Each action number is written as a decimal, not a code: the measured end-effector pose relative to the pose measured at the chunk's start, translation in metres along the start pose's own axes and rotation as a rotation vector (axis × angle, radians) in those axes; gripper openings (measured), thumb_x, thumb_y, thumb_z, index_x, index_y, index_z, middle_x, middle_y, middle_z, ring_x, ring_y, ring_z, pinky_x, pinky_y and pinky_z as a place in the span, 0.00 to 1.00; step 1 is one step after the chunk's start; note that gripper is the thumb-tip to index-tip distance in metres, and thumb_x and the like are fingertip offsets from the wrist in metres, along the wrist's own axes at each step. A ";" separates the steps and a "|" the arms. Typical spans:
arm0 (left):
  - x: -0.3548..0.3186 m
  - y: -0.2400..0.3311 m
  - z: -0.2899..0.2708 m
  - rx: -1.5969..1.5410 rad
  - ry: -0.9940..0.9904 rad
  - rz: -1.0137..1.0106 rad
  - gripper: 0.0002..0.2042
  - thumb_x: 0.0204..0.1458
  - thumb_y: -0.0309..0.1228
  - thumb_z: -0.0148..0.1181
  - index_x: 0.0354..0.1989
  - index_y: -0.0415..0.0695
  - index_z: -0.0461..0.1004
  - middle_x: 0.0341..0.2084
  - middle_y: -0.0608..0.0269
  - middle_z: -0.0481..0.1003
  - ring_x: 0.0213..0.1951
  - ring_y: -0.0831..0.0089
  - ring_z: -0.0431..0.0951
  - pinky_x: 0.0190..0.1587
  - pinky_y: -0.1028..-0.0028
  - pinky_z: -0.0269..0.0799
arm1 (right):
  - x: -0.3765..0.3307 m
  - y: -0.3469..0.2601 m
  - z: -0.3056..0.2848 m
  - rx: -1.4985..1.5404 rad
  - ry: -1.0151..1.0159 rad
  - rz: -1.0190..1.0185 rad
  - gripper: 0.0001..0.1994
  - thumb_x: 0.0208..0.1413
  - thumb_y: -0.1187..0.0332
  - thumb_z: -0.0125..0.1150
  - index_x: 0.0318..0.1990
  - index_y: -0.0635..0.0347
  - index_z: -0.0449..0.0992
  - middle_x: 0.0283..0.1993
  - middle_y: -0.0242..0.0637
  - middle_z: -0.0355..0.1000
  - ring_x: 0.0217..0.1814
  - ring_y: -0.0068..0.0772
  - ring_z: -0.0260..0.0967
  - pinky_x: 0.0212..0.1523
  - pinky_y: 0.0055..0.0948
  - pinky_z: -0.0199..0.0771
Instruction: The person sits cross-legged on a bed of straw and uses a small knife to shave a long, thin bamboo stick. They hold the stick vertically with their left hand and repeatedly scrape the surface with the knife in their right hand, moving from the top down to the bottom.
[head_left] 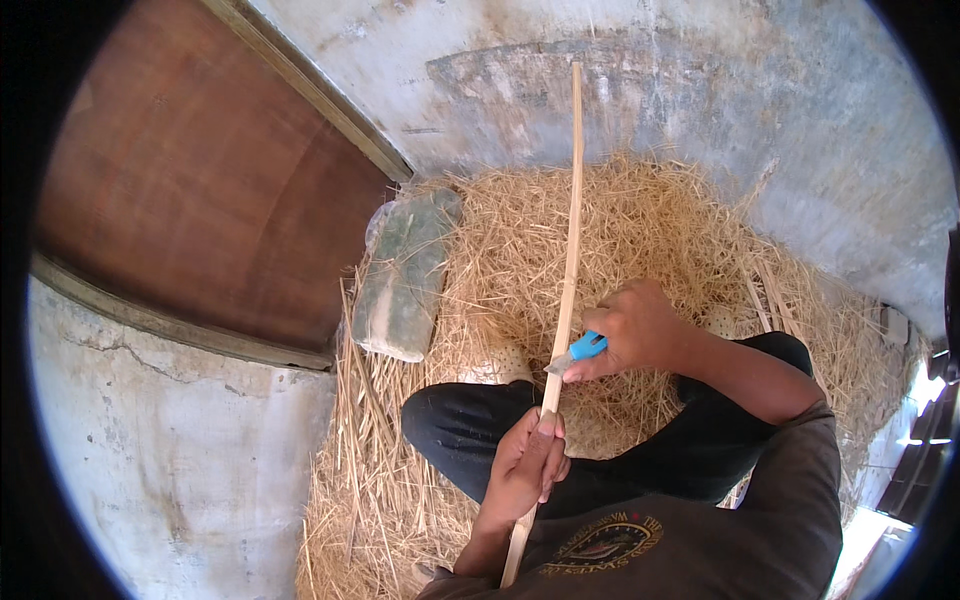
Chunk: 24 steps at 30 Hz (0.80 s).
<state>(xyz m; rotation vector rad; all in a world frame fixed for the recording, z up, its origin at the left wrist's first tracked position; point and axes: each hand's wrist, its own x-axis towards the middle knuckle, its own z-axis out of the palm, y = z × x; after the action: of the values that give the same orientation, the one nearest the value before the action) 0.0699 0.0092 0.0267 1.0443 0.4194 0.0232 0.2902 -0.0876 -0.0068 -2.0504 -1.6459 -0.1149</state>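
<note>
A long, pale strip of wood or bamboo [571, 250] runs from my lap up past the straw, its far end in front of the wall. My left hand [528, 458] is wrapped round its lower part, close to my body. In my right hand [636, 325] is a blue-handled utility knife [588, 345], gripped with the fingers closed. The knife's blade lies against the strip, a little above my left hand. My crossed legs in dark trousers [470, 430] are below the strip.
Straw-like shavings [640, 220] cover the floor around me. A greyish-green slab [405, 275] lies on them at the left. Beyond stands a stained plaster wall [800, 120], with a brown door panel [220, 170] in a wooden frame at the upper left.
</note>
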 end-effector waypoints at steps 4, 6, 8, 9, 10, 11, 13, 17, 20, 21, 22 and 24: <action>-0.005 0.002 0.001 -0.044 -0.017 -0.005 0.12 0.67 0.35 0.35 0.36 0.42 0.62 0.08 0.71 0.56 0.07 0.83 0.51 0.17 0.82 0.51 | 0.012 0.043 0.005 -0.017 0.162 0.207 0.33 0.39 0.29 0.59 0.14 0.54 0.70 0.10 0.33 0.63 0.09 0.33 0.62 0.12 0.34 0.60; -0.009 -0.003 0.005 -0.054 -0.040 -0.045 0.12 0.67 0.35 0.35 0.36 0.42 0.62 0.08 0.71 0.56 0.08 0.83 0.51 0.17 0.82 0.51 | 0.021 0.076 -0.016 -0.097 0.049 0.437 0.33 0.39 0.29 0.59 0.13 0.53 0.70 0.10 0.33 0.63 0.09 0.33 0.63 0.13 0.34 0.60; -0.009 -0.005 0.001 -0.040 -0.028 -0.022 0.12 0.67 0.35 0.35 0.36 0.42 0.62 0.08 0.71 0.56 0.08 0.83 0.51 0.17 0.82 0.51 | 0.008 0.037 -0.002 -0.093 0.032 0.230 0.33 0.41 0.29 0.58 0.13 0.53 0.70 0.09 0.33 0.63 0.09 0.34 0.62 0.13 0.33 0.61; -0.011 -0.008 0.000 -0.044 -0.019 -0.022 0.12 0.67 0.35 0.35 0.36 0.42 0.62 0.09 0.71 0.56 0.08 0.83 0.51 0.17 0.82 0.51 | -0.001 0.018 0.005 -0.088 0.008 0.133 0.32 0.42 0.30 0.58 0.13 0.53 0.70 0.09 0.33 0.63 0.09 0.34 0.62 0.13 0.33 0.61; -0.011 -0.007 0.002 -0.024 -0.012 -0.023 0.12 0.67 0.35 0.35 0.36 0.42 0.62 0.09 0.71 0.56 0.08 0.83 0.51 0.17 0.82 0.51 | -0.004 0.011 0.001 -0.075 0.015 0.076 0.32 0.43 0.30 0.58 0.14 0.53 0.71 0.09 0.33 0.62 0.09 0.34 0.61 0.13 0.32 0.60; -0.013 -0.004 0.003 0.003 0.001 -0.032 0.12 0.67 0.36 0.36 0.36 0.42 0.62 0.09 0.71 0.56 0.08 0.83 0.51 0.17 0.82 0.52 | -0.008 0.002 -0.002 -0.051 0.026 0.026 0.32 0.44 0.31 0.57 0.14 0.53 0.71 0.09 0.32 0.62 0.09 0.34 0.61 0.13 0.31 0.60; -0.019 -0.004 0.004 0.070 0.013 -0.047 0.12 0.67 0.35 0.36 0.36 0.42 0.62 0.09 0.72 0.56 0.09 0.84 0.52 0.18 0.82 0.52 | -0.009 0.006 -0.002 0.006 0.060 0.084 0.31 0.46 0.32 0.57 0.15 0.53 0.72 0.09 0.32 0.61 0.09 0.33 0.59 0.13 0.31 0.60; -0.026 -0.012 0.009 0.125 -0.080 -0.050 0.10 0.66 0.35 0.39 0.38 0.42 0.62 0.10 0.72 0.57 0.10 0.85 0.54 0.15 0.83 0.52 | 0.009 0.107 -0.017 -0.078 0.151 0.575 0.30 0.51 0.34 0.53 0.18 0.54 0.75 0.09 0.31 0.60 0.10 0.29 0.58 0.15 0.32 0.61; -0.034 -0.017 0.008 0.193 -0.101 -0.053 0.10 0.66 0.36 0.40 0.39 0.42 0.63 0.10 0.73 0.58 0.10 0.86 0.55 0.12 0.84 0.50 | 0.018 0.102 -0.038 -0.040 0.094 0.742 0.31 0.53 0.34 0.50 0.19 0.54 0.76 0.09 0.31 0.61 0.11 0.27 0.59 0.15 0.30 0.62; -0.033 -0.017 0.009 0.213 -0.067 -0.049 0.10 0.66 0.36 0.39 0.39 0.42 0.64 0.10 0.73 0.58 0.10 0.86 0.55 0.12 0.84 0.50 | 0.016 0.094 -0.040 -0.021 0.049 0.791 0.31 0.54 0.34 0.49 0.19 0.54 0.76 0.10 0.31 0.62 0.11 0.27 0.60 0.15 0.29 0.63; -0.029 -0.013 0.009 0.232 -0.034 -0.045 0.10 0.66 0.36 0.39 0.39 0.42 0.64 0.10 0.73 0.59 0.10 0.86 0.55 0.12 0.84 0.50 | 0.009 0.078 -0.028 -0.022 0.048 0.556 0.32 0.52 0.33 0.50 0.18 0.54 0.76 0.09 0.32 0.62 0.11 0.29 0.60 0.15 0.30 0.63; -0.023 -0.006 0.007 0.272 0.034 -0.033 0.12 0.66 0.36 0.38 0.40 0.41 0.65 0.10 0.73 0.59 0.10 0.87 0.55 0.13 0.84 0.50 | -0.012 0.023 -0.006 0.049 0.022 0.185 0.32 0.49 0.32 0.54 0.17 0.54 0.75 0.09 0.31 0.62 0.10 0.31 0.61 0.14 0.30 0.63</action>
<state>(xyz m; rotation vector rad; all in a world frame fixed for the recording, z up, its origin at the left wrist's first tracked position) 0.0501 -0.0043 0.0318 1.3064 0.4792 -0.0471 0.3099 -0.1042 -0.0135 -2.1444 -1.4239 -0.0331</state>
